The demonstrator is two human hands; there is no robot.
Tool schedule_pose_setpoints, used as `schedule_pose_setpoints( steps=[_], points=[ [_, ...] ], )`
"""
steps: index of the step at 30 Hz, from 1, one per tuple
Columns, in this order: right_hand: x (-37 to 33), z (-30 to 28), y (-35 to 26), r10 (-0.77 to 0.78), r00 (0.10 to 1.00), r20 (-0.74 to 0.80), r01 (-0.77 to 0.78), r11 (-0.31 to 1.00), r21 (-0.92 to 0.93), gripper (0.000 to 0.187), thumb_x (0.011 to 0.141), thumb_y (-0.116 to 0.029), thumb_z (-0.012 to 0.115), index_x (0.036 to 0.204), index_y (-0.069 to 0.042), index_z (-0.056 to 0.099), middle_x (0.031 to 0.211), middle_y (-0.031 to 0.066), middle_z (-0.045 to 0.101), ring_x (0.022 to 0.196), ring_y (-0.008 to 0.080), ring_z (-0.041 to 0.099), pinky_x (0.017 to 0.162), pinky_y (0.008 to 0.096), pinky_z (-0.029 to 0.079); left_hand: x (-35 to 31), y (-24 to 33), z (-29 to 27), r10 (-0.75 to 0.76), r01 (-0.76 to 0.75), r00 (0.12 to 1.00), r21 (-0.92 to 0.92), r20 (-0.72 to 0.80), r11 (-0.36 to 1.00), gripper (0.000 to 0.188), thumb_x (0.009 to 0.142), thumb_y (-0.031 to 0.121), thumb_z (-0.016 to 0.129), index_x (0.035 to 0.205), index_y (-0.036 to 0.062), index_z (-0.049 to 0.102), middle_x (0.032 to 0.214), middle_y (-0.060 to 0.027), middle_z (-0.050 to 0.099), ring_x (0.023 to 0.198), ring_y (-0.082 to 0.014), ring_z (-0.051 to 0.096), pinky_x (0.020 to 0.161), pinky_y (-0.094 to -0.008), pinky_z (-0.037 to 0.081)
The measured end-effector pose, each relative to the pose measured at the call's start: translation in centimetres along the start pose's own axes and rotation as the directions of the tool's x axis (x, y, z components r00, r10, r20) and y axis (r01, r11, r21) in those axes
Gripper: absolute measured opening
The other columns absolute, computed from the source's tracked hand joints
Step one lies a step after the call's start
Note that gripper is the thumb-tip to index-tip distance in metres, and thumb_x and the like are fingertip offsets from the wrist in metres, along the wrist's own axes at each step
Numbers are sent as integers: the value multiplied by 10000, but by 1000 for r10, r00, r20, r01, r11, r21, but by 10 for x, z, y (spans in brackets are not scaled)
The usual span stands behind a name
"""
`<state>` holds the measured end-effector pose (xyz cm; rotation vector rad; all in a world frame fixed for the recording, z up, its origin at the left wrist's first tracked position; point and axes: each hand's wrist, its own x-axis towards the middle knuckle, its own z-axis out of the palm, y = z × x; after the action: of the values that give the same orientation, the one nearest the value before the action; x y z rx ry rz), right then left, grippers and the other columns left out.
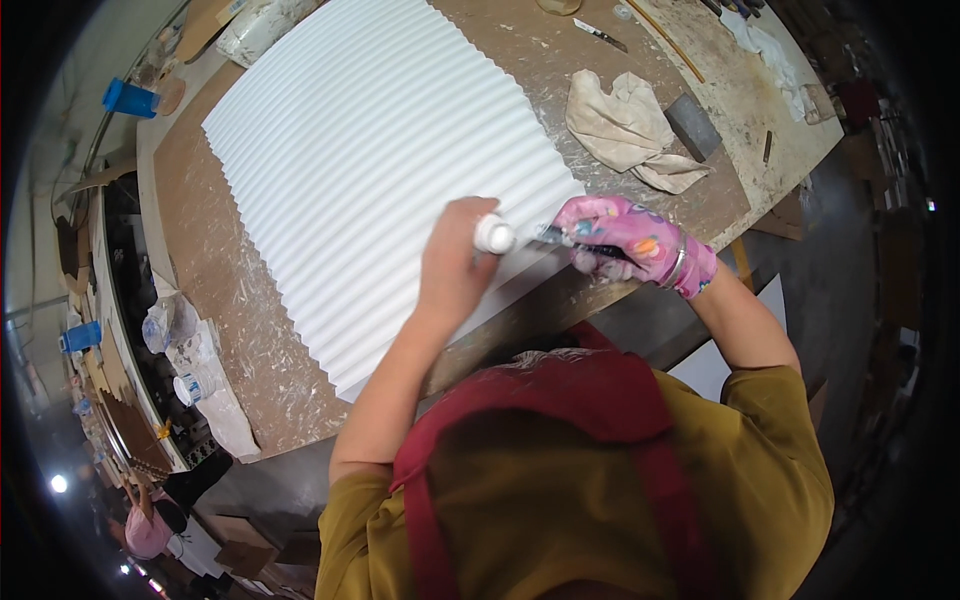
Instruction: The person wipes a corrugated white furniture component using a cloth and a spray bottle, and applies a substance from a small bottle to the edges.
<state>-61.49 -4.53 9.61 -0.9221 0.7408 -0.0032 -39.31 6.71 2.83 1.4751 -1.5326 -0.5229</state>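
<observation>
A white panel with wavy ridges lies across the table in front of me. Over its near right part, my bare left hand is closed around a small white round container. Beside it my right hand, in a pink flowered glove, grips a slim tool with a dark handle. The tool's pale, blurred tip points toward the container; whether it is a brush or a blade I cannot tell. A small gap separates the two hands.
A crumpled beige cloth and a grey block lie to the right on the brown, white-smeared tabletop. Farther back is a utility knife. Blue cups and a white jar stand left. Another person is at far lower left.
</observation>
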Motion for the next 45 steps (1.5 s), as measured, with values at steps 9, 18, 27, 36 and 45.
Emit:
schedule_pose_setpoints(
  steps=[9, 18, 27, 36, 45],
  points=[
    [28, -75, -20, -292, 927, -233, 336, 925, 178, 115, 953, -111, 545, 1034, -59, 481, 878, 95, 622, 569, 59, 507, 421, 148, 357, 48, -31, -23, -408, 385, 884, -141, -228, 912, 382, 848, 89, 682, 1196, 31, 538, 979, -46, 583, 834, -120, 562, 743, -271, 482],
    [81, -139, -65, -396, 918, 34, 389, 877, -281, 94, 964, -169, 536, 963, -75, 541, 754, -32, 553, 614, 17, 487, 560, 181, 408, 44, -56, -16, -449, 433, 821, -128, -351, 892, 390, 864, 116, 683, 1216, 42, 531, 979, -33, 581, 843, -107, 548, 740, -254, 466],
    [133, -197, -85, -353, 856, 377, 489, 790, -370, 270, 933, -220, 604, 1140, -47, 589, 818, -12, 576, 780, 79, 563, 662, 248, 477, 46, -61, -14, -517, 459, 772, -238, -371, 856, 377, 881, 126, 668, 1215, 53, 509, 1005, -45, 605, 917, -117, 577, 803, -270, 479],
    [152, -181, -90, -280, 937, 207, 311, 405, -859, 284, 923, -272, 579, 1049, -21, 620, 885, 125, 632, 842, 234, 602, 803, 342, 468, 46, -59, -12, -521, 475, 753, -217, -402, 853, 356, 890, 129, 664, 1197, 45, 506, 1011, -43, 607, 926, -109, 574, 809, -266, 476],
    [160, -177, -91, -389, 870, 301, 407, 226, -885, 225, 918, -231, 581, 1056, -60, 626, 856, 110, 629, 710, 241, 616, 682, 368, 500, 46, -62, -11, -529, 480, 761, -223, -376, 848, 364, 922, 119, 625, 1232, 38, 452, 1047, -54, 578, 876, -109, 560, 764, -256, 480]
  ],
)
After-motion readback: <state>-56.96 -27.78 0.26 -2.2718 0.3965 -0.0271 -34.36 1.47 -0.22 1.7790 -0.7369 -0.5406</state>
